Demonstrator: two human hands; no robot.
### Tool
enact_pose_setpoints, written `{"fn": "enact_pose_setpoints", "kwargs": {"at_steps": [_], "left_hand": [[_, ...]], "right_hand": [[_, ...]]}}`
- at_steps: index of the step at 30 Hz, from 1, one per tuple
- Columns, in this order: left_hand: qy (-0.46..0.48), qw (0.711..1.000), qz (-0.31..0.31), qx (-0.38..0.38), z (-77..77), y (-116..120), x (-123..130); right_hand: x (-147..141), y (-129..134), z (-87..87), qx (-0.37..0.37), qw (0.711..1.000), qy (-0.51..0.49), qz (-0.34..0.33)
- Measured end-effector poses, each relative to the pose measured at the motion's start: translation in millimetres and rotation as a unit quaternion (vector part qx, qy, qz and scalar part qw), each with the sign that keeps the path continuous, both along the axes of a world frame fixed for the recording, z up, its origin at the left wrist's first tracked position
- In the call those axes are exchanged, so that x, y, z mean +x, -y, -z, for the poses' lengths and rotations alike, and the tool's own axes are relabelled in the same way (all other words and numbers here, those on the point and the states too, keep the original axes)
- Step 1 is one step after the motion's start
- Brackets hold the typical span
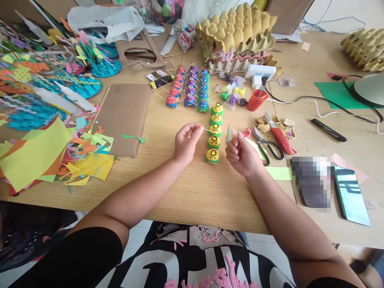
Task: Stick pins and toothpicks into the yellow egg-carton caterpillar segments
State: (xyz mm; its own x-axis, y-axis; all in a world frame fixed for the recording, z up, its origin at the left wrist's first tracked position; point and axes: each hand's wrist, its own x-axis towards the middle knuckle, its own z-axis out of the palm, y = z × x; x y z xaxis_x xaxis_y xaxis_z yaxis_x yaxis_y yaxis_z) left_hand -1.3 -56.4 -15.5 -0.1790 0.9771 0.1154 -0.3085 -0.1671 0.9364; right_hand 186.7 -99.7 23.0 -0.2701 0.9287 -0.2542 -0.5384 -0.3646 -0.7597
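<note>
My left hand is closed in a pinch on a thin wooden toothpick with a pinkish-red end at the fingertips. The stick points right, across the middle of a row of yellow-and-green painted egg-carton caterpillars. A few more thin sticks hang below those fingers. To the right of the row, my right hand is raised with its fingers curled in. What it holds, if anything, is hidden. Behind the row stand painted egg-carton pieces in red, purple and blue-green, with pins sticking out.
Scissors, a red-handled utility knife and a red cup lie or stand at right. Beyond are stacked egg trays. A phone rests near the front edge. Paper scraps and cardboard cover the left.
</note>
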Motion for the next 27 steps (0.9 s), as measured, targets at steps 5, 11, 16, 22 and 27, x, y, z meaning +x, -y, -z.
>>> {"fn": "enact_pose_setpoints", "kwargs": {"at_steps": [5,11,16,22,27], "left_hand": [[0.014,1.000,-0.003,-0.004,1.5,-0.4,0.5],[0.036,0.999,0.002,-0.033,-0.5,-0.2,-0.3],[0.049,0.997,-0.012,-0.062,-3.6,-3.7,0.2],[0.080,0.993,-0.045,-0.078,-14.4,-13.7,-1.7],[0.077,0.990,-0.048,-0.112,-18.5,-35.6,-8.7]], "right_hand": [[-1.3,-0.6,1.3,0.012,1.000,0.023,0.005],[-1.6,-1.5,5.1,0.009,0.997,0.038,0.060],[6.5,-6.7,1.7,-0.017,0.996,-0.010,0.091],[22.2,-21.6,-32.4,0.031,0.985,0.061,0.159],[33.6,-72.9,-37.2,0.176,0.903,0.357,0.161]]}}
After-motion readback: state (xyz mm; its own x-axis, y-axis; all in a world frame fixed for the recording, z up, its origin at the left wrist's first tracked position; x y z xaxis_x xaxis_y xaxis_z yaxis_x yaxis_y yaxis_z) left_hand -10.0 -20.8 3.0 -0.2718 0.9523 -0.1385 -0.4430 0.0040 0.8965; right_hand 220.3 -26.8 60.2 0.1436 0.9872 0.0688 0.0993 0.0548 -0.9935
